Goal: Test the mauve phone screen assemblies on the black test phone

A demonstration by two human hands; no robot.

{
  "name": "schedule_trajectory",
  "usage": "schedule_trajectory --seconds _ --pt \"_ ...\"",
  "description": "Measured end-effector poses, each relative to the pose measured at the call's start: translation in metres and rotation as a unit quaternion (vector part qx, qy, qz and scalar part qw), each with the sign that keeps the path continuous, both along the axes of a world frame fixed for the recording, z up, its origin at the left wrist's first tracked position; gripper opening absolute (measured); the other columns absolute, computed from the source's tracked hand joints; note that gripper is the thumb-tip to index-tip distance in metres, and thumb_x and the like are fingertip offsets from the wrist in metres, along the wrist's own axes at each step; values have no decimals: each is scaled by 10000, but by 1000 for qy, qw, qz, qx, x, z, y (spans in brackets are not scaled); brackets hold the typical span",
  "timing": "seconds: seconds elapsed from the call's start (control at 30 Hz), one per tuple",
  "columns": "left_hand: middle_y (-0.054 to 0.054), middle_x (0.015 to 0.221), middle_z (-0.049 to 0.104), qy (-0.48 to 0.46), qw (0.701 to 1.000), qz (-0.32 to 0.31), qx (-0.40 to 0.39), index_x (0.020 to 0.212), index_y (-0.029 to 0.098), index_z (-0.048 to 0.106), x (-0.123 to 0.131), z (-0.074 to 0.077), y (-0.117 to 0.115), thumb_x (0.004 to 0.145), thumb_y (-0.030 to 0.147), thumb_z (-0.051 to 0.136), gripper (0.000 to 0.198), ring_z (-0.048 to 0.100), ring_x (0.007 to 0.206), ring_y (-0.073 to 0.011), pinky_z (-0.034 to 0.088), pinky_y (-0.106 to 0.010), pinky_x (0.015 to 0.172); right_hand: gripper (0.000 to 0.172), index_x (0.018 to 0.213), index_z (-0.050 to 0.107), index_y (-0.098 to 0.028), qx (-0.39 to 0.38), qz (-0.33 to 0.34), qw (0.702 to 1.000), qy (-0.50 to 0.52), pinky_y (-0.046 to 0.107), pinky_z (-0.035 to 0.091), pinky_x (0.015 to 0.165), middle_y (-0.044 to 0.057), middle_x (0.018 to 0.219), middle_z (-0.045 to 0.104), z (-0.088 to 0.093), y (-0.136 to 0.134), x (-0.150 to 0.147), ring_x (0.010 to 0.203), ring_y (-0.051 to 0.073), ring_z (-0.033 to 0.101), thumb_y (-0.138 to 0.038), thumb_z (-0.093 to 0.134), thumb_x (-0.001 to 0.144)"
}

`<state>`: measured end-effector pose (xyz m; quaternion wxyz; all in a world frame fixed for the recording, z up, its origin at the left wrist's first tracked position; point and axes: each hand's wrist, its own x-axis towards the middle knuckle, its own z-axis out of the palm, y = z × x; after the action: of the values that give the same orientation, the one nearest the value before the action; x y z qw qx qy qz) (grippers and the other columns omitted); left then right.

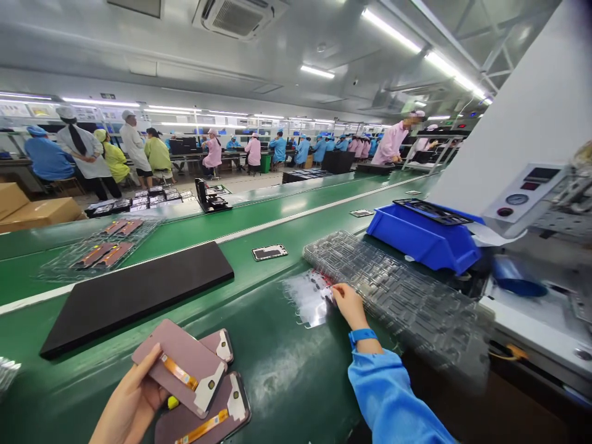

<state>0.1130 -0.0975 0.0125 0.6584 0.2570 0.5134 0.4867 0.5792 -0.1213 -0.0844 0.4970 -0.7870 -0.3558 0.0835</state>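
Observation:
My left hand (134,398) grips a phone screen panel (178,357) by its left edge, thumb on the brownish-pink back with an orange ribbon cable. Beneath it on the green bench are a second screen panel (215,410) and part of a third screen panel (218,345). My right hand (348,303), with a blue wrist strap (362,336), has its fingers pinched at the right edge of a pile of clear plastic film pieces (308,299). Whatever lies between those fingertips is too small to make out. Right beside that hand stands a stack of clear plastic trays (393,290).
A black slab (143,296) lies ahead on the left, before a clear tray of screen panels (104,246). A phone frame (269,252) rests on the green belt. At right are a blue bin (420,237) and a machine with a gauge (522,197). Several people work beyond.

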Motion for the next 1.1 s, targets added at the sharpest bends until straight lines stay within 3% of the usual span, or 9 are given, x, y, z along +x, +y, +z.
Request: schedule_trajectory --seconds 0.23,0.3,0.4,0.57,0.67,0.77,0.9,1.0,1.1 --pt "-103 922 752 -23 1000 -1 -14 1108 112 657 8 13 -9 891 89 535 249 734 780 -252 642 -383 660 365 1197 579 -126 -9 -13 1000 -18 574 285 1069 159 1401 411 6 -7 -22 1306 362 339 -374 624 933" --pt "-130 924 751 -24 999 -29 -16 1080 88 657 14 15 -11 901 121 541 216 733 799 -269 633 -407 684 430 1135 610 -105 7 50 999 7 580 249 1069 208 1376 424 17 -3 -41 1309 398 302 -457 617 886" --pt "-151 927 750 -23 994 -103 -10 1069 80 659 27 13 -11 907 216 582 225 727 795 -266 615 -392 695 555 981 679 -157 8 237 968 85 534 390 961 175 1099 621 34 1 -91 1088 372 522 -672 613 785" --pt "-92 845 729 -46 984 -168 24 914 98 687 56 3 -8 811 320 731 249 682 725 -172 574 -267 674 913 862 701 -135 -28 529 811 249 417 534 689 148 839 681 50 -8 -192 762 286 664 -940 281 769" --pt "8 552 573 -111 961 -252 34 774 132 648 74 0 -9 830 422 691 299 534 454 -113 493 -238 463 1039 1010 678 -97 -60 610 667 422 407 538 715 168 889 679 46 -10 -220 785 279 677 -963 160 758" --pt "68 440 350 -138 925 -351 47 692 149 596 84 -3 0 876 528 575 421 409 364 -113 423 -261 388 942 976 678 -64 -61 587 522 616 315 531 711 156 865 677 35 -5 -222 744 233 674 -933 392 751" --pt "-91 847 676 48 925 -354 130 996 138 651 91 -12 54 914 632 407 557 665 762 -191 531 -297 690 792 984 667 -102 17 513 529 676 244 518 623 125 956 671 23 7 -213 724 169 631 -850 523 767" --pt "-168 1239 632 216 899 -328 195 1148 132 605 106 -24 117 894 638 433 591 639 1069 -261 511 -325 836 779 996 658 -116 49 495 533 684 261 514 601 132 987 664 17 14 -208 718 171 605 -845 535 751" --pt "-187 1222 631 340 852 -318 238 1161 113 599 131 -39 172 882 541 549 514 601 1122 -295 473 -410 927 758 996 669 -120 57 478 545 687 264 517 620 126 966 669 13 18 -203 740 181 617 -830 516 780"
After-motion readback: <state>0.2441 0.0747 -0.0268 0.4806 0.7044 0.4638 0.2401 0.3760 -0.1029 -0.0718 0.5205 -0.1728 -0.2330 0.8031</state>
